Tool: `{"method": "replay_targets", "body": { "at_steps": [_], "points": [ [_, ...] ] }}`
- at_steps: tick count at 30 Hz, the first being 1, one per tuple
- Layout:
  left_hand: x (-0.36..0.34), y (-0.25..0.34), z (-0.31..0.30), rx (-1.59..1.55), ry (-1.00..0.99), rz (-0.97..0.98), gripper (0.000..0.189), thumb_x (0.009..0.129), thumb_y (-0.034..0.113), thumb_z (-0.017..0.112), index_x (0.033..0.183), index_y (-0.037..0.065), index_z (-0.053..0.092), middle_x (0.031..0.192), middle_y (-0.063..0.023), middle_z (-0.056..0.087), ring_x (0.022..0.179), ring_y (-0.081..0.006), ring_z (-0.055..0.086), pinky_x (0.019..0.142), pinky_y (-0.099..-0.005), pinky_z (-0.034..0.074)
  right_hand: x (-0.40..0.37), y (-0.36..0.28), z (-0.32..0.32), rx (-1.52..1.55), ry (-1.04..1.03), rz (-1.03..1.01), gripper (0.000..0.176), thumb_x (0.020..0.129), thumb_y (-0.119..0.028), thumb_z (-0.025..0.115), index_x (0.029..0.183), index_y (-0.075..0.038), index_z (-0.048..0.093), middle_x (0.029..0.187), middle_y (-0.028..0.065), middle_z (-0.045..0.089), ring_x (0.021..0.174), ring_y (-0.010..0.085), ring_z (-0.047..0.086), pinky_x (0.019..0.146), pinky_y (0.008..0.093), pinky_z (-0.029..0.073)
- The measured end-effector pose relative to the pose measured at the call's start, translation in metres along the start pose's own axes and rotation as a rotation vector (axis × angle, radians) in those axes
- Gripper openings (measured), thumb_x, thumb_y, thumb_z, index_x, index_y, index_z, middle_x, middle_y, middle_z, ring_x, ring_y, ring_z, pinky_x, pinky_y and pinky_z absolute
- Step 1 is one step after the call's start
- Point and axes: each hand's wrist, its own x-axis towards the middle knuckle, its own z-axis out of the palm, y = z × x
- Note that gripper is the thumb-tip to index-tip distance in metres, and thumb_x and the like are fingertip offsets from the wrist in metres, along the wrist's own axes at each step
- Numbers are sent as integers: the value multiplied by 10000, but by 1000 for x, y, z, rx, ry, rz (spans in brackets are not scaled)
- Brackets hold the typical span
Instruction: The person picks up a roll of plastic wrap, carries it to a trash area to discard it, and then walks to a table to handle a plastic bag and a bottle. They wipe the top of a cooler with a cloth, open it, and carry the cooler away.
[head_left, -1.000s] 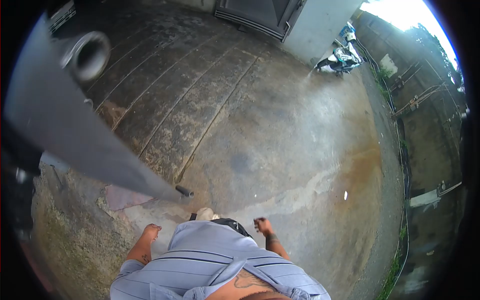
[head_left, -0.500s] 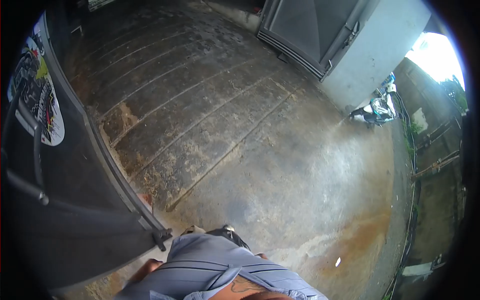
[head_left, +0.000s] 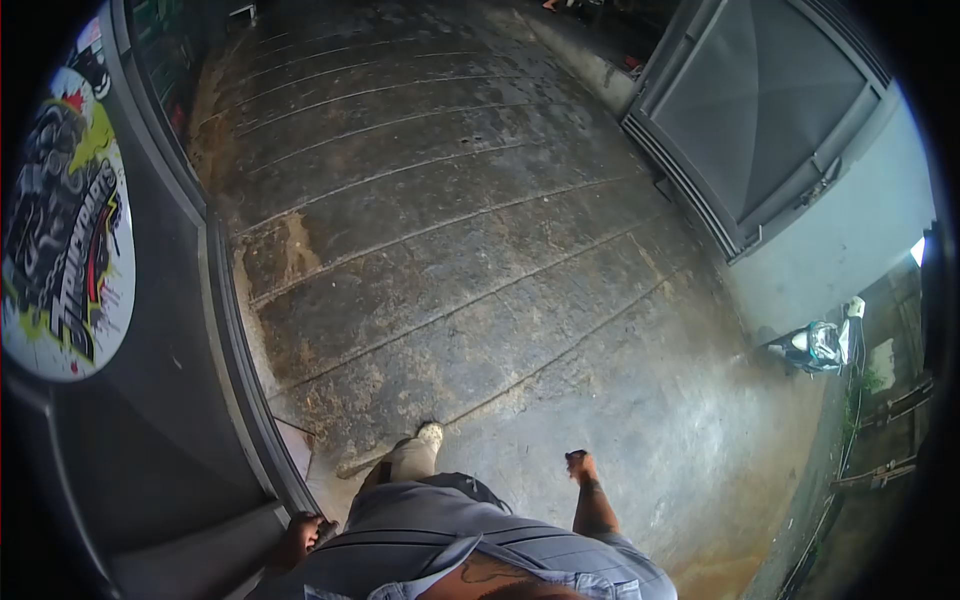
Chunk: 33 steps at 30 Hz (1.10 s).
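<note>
My right hand (head_left: 580,465) hangs in front of my body on the right, its fingers curled around something small and dark that I cannot make out. At the lower left, my left hand (head_left: 306,532) is beside the lower end of the grey metal gate (head_left: 235,330), with its fingers bent; whether it touches the gate is unclear. Between the hands are my grey shirt (head_left: 430,525) and one light-coloured shoe (head_left: 430,434) on the concrete floor (head_left: 500,340).
A round printed sign (head_left: 75,230) is on the gate at left. Another grey metal gate (head_left: 760,110) stands at the upper right beside a pale wall (head_left: 840,255). A motorbike (head_left: 815,347) is parked by that wall. Grooves cross the floor.
My right hand has come into view in front of my body, and more of my left hand shows. The view has turned, so the sign appears larger and the motorbike lower. One shoe now shows.
</note>
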Motion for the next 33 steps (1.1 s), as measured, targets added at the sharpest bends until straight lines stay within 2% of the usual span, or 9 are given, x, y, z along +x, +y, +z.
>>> {"method": "replay_targets", "body": {
  "at_steps": [6,8,12,15,19,20,26,31,33],
  "points": [
    [123,218,-108,-21,222,178,300,838,285,575,941,2,578,800,-169,623,785,-261,608,672,-366,463,90,-56,69,398,-632,560,226,808,-309,629,837,-88,598,652,53,556,526,191,519,438,348,440],
    [118,335,-149,112,237,229,292,835,275,577,929,-2,581,824,-183,624,810,-273,607,701,-361,458,117,-64,90,-137,-783,-150,236,773,-293,623,806,-59,613,694,86,609,581,212,575,483,365,461],
    [189,448,-193,121,409,502,253,822,241,576,909,5,605,918,-202,610,882,-318,588,769,-361,442,196,-155,76,-346,-617,-356,371,744,-367,614,866,-16,626,784,183,639,657,257,619,568,360,477],
    [280,456,-223,514,545,867,230,813,208,581,936,13,581,914,-188,611,894,-339,571,794,-347,435,279,-231,34,-138,-572,437,244,799,-216,592,1030,-142,616,772,79,619,658,187,609,521,365,501],
    [174,580,-227,-396,166,-83,191,830,197,584,985,86,604,674,-62,555,510,-184,508,441,-332,413,402,-354,-65,-524,-634,100,547,751,49,412,1269,-121,459,1111,166,583,731,249,669,634,352,561],
    [177,580,-227,-432,138,-82,170,829,192,582,967,97,610,639,-42,518,464,-152,455,394,-310,370,436,-364,-77,-276,-468,192,303,821,-178,530,1118,-144,576,794,116,639,613,209,634,502,332,508],
    [194,593,-214,54,99,261,145,821,186,592,932,96,622,617,-34,504,461,-146,455,381,-309,368,568,-531,-153,-184,46,-190,335,791,-360,602,911,-48,626,917,196,623,893,369,584,732,405,470],
    [294,622,-225,129,55,155,156,824,180,590,942,84,626,626,-54,523,488,-166,488,390,-330,384,673,-570,-108,-248,-69,-112,295,794,-343,620,870,-57,627,869,170,640,845,314,606,714,387,464],
    [338,650,-249,207,49,217,160,825,178,589,946,79,628,630,-62,531,498,-174,501,394,-339,391,720,-538,-70,-312,-301,-44,284,794,-358,634,823,-77,623,603,105,575,475,220,530,477,378,447]
  ]
}}
